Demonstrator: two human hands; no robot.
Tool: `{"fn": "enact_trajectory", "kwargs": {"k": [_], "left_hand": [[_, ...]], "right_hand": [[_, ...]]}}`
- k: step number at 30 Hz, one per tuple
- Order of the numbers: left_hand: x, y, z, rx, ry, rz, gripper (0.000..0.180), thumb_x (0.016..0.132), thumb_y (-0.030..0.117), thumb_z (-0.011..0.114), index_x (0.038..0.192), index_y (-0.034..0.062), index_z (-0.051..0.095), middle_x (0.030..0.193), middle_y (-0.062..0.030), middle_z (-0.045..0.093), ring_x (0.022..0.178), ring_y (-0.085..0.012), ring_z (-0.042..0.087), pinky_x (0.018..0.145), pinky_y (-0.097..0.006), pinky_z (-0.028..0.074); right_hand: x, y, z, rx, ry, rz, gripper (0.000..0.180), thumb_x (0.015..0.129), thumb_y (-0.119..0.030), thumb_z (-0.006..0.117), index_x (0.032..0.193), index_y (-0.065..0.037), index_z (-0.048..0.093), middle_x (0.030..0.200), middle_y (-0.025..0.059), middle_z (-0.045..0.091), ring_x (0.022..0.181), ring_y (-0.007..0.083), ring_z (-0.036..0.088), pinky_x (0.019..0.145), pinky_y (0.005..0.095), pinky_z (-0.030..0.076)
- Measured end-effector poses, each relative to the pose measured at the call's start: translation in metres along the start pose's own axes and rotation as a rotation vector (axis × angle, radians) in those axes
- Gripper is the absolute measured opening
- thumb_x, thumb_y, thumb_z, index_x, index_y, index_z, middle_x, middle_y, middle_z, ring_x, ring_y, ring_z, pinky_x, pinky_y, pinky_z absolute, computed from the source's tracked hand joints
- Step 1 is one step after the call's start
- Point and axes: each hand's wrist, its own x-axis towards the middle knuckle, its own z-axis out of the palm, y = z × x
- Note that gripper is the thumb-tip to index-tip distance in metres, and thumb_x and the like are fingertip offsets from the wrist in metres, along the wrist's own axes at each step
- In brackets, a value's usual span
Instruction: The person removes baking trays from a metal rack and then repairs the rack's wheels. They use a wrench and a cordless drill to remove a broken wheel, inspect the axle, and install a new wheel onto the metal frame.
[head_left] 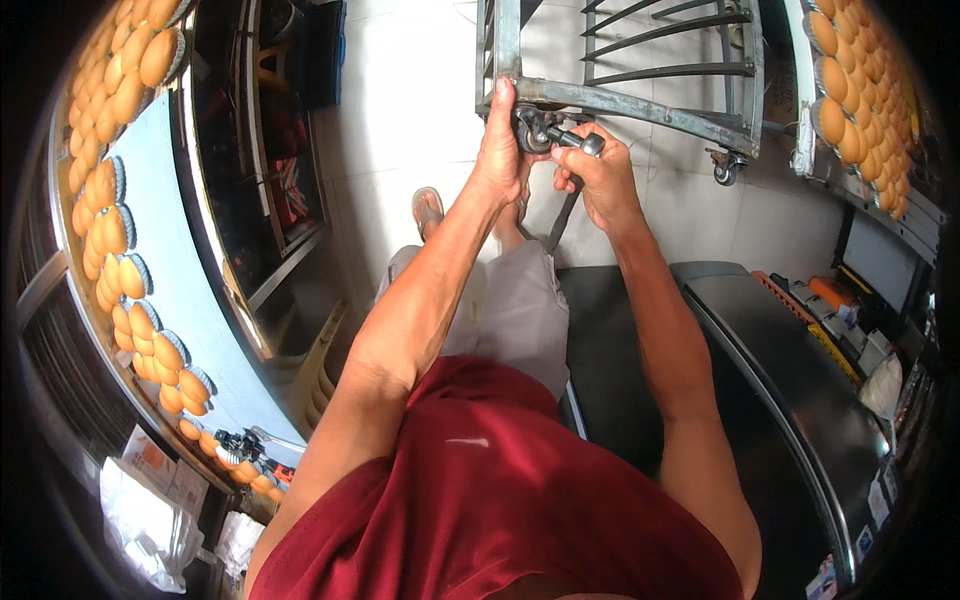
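Observation:
A grey metal rack (640, 102) with slatted sides is tipped so that its caster end faces me. My left hand (503, 155) is wrapped round the caster wheel (533, 130) at its near left corner. The thumb lies up along the frame, and most of the other fingers are hidden behind the caster. My right hand (603, 178) is closed on a socket wrench (591, 146). The wrench's shaft points left to the caster, and its dark handle runs down below my fingers. Contact between the socket and a nut is too small to make out.
A second caster (727, 168) sits at the rack's right corner. Right of me is a black padded seat (620, 350), with tools in a tray (830, 320) beyond. A dark glass-fronted cabinet (265, 150) stands left. Pale floor tiles (385, 90) lie below.

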Motion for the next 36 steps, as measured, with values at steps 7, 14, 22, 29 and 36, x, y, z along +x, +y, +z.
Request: {"fn": "enact_trajectory", "kwargs": {"k": [7,14,22,29,36], "left_hand": [[0.024,-0.001,-0.036,-0.029,-0.184,-0.102,0.082,0.085,0.073,0.055,0.12,-0.0009,0.055,0.108,-0.0205,0.067,0.098,-0.0266,0.069,0.088,-0.041,0.06],[0.034,0.001,-0.051,0.164,-0.135,-0.106,0.09,0.081,0.08,0.057,0.111,-0.0054,0.061,0.097,-0.016,0.069,0.076,-0.0186,0.065,0.066,-0.032,0.057],[0.034,0.005,-0.052,0.332,-0.069,0.019,0.095,0.084,0.085,0.041,0.102,-0.0049,0.066,0.086,-0.0114,0.067,0.065,-0.0157,0.062,0.053,-0.028,0.049],[0.04,0.017,-0.053,0.574,-0.153,-0.017,0.089,0.089,0.081,0.037,0.098,-0.0015,0.067,0.078,-0.0061,0.064,0.06,-0.0121,0.058,0.054,-0.025,0.047],[0.041,0.006,-0.037,0.677,-0.05,0.033,0.089,0.091,0.081,0.029,0.099,0.0013,0.068,0.073,-0.0032,0.062,0.06,-0.0097,0.055,0.051,-0.024,0.044]], "right_hand": [[0.004,-0.018,0.019,-0.329,0.031,0.006,0.018,0.08,-0.004,0.071,0.087,-0.005,0.054,0.063,0.0007,0.056,0.046,0.0084,0.051,0.042,0.024,0.037],[0.006,-0.014,0.034,-0.215,0.093,0.137,0.021,0.078,-0.005,0.074,0.082,-0.005,0.053,0.063,-0.0019,0.052,0.046,0.0059,0.046,0.039,0.0233,0.033],[0.022,-0.007,0.035,0.085,0.088,0.539,0.019,0.086,-0.021,0.067,0.089,-0.005,0.058,0.064,-0.001,0.05,0.047,0.0079,0.045,0.043,0.0235,0.032],[0.037,-0.01,0.021,0.123,0.01,0.593,0.018,0.086,-0.019,0.066,0.089,-0.004,0.058,0.065,-0.0006,0.05,0.048,0.0079,0.044,0.044,0.0224,0.032],[0.049,0.013,-0.005,-0.329,-0.038,0.116,0.018,0.082,-0.009,0.073,0.086,-0.006,0.055,0.071,0.0021,0.059,0.054,0.0057,0.048,0.048,0.0241,0.039]]}}
